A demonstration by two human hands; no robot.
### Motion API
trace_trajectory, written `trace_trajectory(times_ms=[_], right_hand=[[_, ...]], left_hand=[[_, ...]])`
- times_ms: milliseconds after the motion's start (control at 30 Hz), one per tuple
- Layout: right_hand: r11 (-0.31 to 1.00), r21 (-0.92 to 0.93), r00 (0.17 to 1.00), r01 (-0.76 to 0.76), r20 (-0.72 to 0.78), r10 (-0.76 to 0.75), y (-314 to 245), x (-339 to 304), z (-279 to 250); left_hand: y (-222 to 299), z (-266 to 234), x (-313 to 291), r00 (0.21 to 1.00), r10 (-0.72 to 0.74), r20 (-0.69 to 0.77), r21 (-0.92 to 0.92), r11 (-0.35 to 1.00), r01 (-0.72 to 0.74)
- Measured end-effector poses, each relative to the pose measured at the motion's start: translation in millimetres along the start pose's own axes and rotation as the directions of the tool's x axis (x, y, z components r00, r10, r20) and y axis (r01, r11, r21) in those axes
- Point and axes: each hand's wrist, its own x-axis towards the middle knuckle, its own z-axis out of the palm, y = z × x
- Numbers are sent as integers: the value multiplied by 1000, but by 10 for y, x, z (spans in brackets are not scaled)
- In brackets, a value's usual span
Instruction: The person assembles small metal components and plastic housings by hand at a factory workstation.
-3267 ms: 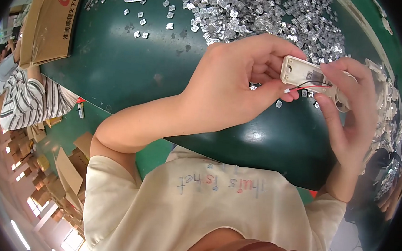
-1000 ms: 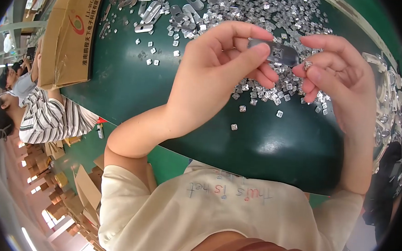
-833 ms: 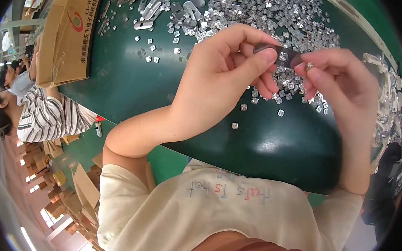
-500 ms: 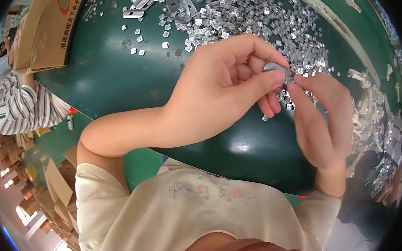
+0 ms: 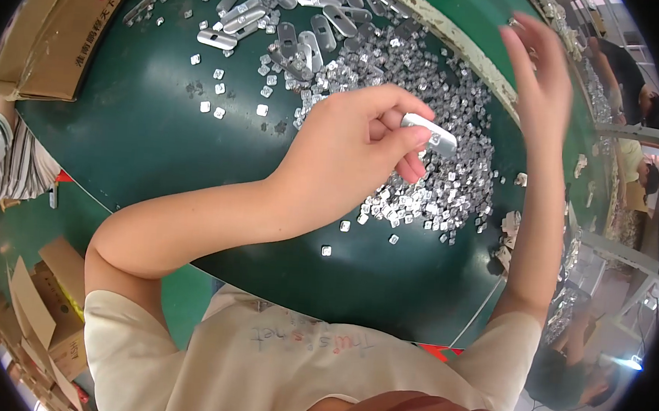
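My left hand is closed on an oblong silver metal plate with rounded ends, pinched between thumb and fingers. A small square mark or part shows on the plate near the thumb. Under and beyond that hand spreads a heap of small square metal pieces on the dark green tabletop. My right hand is raised at the far right, past the table's pale edge strip, with its fingers apart. A tiny pale speck shows by its fingertips; I cannot tell whether they touch it.
More oblong metal plates lie in a loose pile at the back. A cardboard box stands at the left edge. Pale scraps lie beside my right forearm. Other people sit at both sides, and open cartons stand at lower left.
My right hand has left the plate and swung up and away to the far right. The left hand has moved slightly left and keeps hold of the plate, which now shows its bright face.
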Motion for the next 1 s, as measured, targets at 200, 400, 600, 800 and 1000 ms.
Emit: trace_trajectory(times_ms=[200, 400, 600, 800, 1000], right_hand=[[881, -425, 963, 206, -70, -259, 2117, 1595, 711], [918, -397, 969, -26, 215, 120, 1737, 1234, 851], [859, 451, 903, -244, 429, 32, 196, 231, -71], [973, 42, 965, 226, 130, -229, -547, -971, -444], [966, 25, 962, 258, 90, -259, -559, -1230, -385]], left_hand=[[73, 65, 21, 998, -18, 57, -12, 1000, 19], [109, 33, 90, 999, 42, 4, 44, 998, -42], [42, -67, 61, 996, 92, 21, 42, 995, -93], [51, 93, -7, 995, 72, 75, 101, 992, -79], [103, 199, -127, 989, 26, 142, 57, 998, -34]])
